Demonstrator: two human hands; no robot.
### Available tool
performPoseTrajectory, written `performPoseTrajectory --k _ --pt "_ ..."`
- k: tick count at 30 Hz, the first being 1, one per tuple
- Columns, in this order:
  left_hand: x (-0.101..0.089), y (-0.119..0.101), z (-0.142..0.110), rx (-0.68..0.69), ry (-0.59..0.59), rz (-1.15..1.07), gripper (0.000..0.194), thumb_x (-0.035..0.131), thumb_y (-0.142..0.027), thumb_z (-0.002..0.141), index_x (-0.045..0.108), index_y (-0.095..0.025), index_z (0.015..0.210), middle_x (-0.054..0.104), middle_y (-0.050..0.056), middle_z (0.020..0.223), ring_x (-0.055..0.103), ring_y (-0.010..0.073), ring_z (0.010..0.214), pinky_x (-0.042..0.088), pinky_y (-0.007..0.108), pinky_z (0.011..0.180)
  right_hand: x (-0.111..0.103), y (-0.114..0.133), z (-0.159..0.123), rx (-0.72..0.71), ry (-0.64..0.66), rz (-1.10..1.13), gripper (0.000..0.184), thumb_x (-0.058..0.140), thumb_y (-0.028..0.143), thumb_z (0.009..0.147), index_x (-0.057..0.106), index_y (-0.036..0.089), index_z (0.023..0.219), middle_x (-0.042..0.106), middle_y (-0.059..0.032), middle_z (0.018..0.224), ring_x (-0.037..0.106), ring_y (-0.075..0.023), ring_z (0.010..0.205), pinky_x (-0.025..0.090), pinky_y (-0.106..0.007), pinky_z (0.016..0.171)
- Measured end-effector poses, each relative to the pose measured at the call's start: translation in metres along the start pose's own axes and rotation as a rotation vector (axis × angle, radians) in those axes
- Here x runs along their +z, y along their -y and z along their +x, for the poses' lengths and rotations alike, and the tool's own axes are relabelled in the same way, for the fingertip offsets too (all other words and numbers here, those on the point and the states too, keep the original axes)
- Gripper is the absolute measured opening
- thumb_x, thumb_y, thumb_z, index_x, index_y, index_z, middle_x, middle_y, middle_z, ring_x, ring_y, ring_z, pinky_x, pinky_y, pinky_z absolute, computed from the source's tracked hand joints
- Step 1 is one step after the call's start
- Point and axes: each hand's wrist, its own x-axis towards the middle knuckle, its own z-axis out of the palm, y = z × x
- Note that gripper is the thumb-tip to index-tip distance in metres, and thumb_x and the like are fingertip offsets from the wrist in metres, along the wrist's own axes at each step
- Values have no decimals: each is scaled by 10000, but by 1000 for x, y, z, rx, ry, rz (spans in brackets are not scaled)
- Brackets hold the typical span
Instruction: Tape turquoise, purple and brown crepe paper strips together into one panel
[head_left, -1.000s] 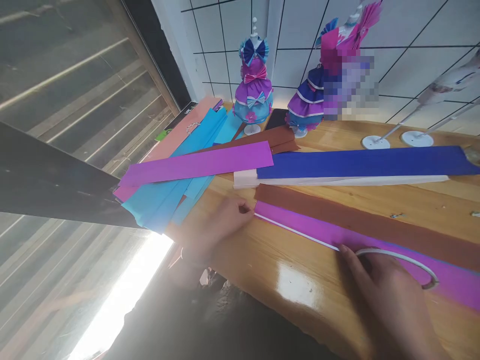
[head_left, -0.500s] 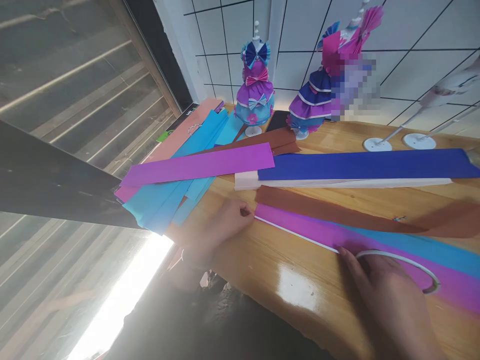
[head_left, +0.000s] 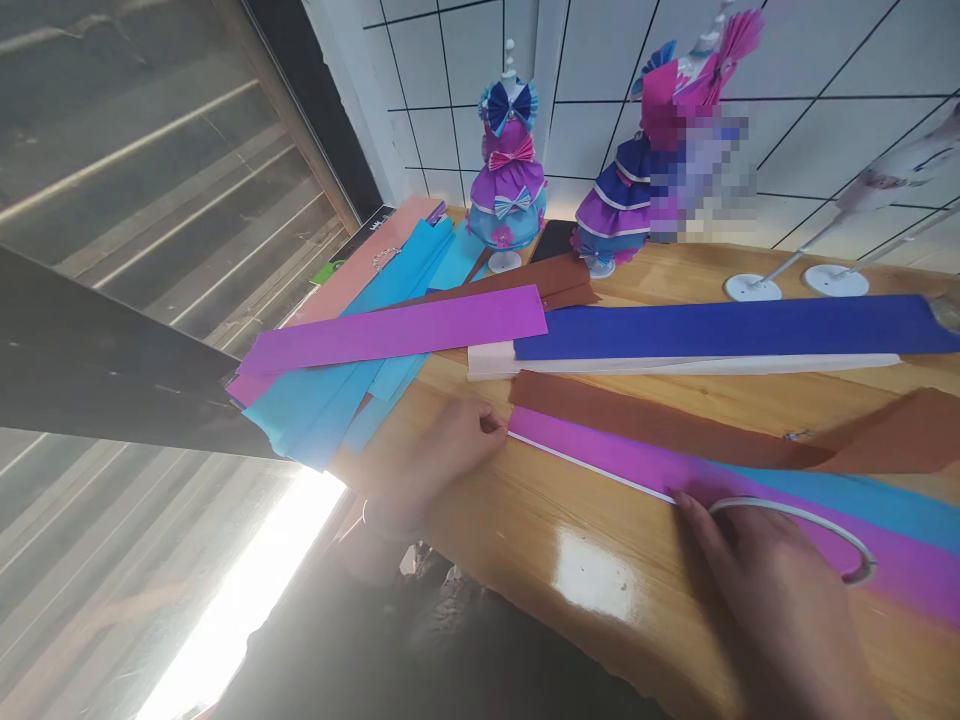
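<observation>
A purple strip of paper or fabric lies slanted across the wooden table, partly over a light blue strip. Along its near edge runs a thin white tape. My left hand is closed in a pinch at the left end of this tape. Farther right, my right hand presses the tape to the purple edge, thumb and fingers closed on it. The loose end of the tape arcs over the back of that hand. Some right-hand fingers are hidden.
A brown strip, a dark blue strip and a pile of light blue strips with another purple strip lie beyond. Two dressed mannequins and white stand bases are near the tiled wall. A window stands left.
</observation>
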Motion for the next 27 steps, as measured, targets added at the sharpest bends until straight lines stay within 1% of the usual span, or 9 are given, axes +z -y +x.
performPoseTrajectory --k 11,19,23,27 --pt "0 -6 -2 6 -18 25 137 524 -255 692 610 -169 629 576 -16 617 488 122 596 325 237 514 -2 2 1 1 -10 -15 441 376 553 867 449 236 568 558 -62 663 524 -237 678 375 -343 629" --pt "3 -3 0 -1 -43 48 78 546 -202 667 610 -195 623 548 -26 605 470 126 585 330 244 530 2 -1 3 -10 -28 -17 426 385 557 861 477 228 607 575 -73 689 536 -247 708 382 -344 638" --pt "3 -1 1 8 -56 52 80 547 -205 674 595 -204 610 537 -29 599 474 133 588 338 249 535 3 -2 3 -31 -59 -31 427 375 542 870 500 217 623 583 -87 699 546 -251 724 385 -348 652" --pt "4 0 3 15 -61 80 84 551 -228 674 604 -195 618 551 -26 606 486 135 593 340 251 542 2 1 2 -28 -68 -41 430 365 530 878 485 216 609 592 -93 701 546 -245 717 379 -339 641"
